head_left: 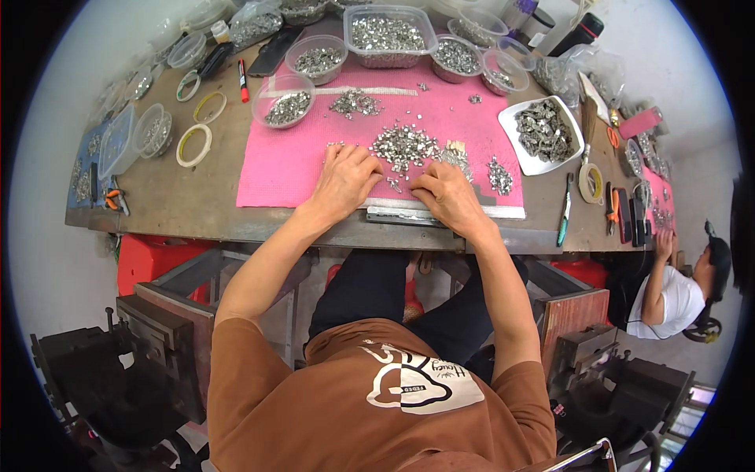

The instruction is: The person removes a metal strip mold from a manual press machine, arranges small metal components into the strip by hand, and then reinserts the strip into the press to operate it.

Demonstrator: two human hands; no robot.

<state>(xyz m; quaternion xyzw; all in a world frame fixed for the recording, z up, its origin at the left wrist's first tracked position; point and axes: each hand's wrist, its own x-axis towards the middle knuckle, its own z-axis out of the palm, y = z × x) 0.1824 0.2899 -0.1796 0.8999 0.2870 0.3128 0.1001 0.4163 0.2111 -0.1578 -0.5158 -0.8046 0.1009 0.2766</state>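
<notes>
On the pink mat [271,169], a heap of small shiny silvery metal pieces [403,147] lies in front of my hands. My left hand [348,179] rests at the heap's left side, fingers curled and pressed together at the tips. My right hand [448,193] is at its near right side, thumb and forefinger pinched close to a few loose pieces. Whatever is between the fingertips of either hand is too small or hidden to make out. A narrow metal bar [403,214] lies along the mat's near edge, just below my right hand.
Clear tubs of metal pieces [389,35] line the far side. A white dish [509,126] of darker pieces stands right, near a tape roll [590,182] and a teal-handled tool [565,212]. More tape rolls [194,146] lie left. A person [668,295] works at far right.
</notes>
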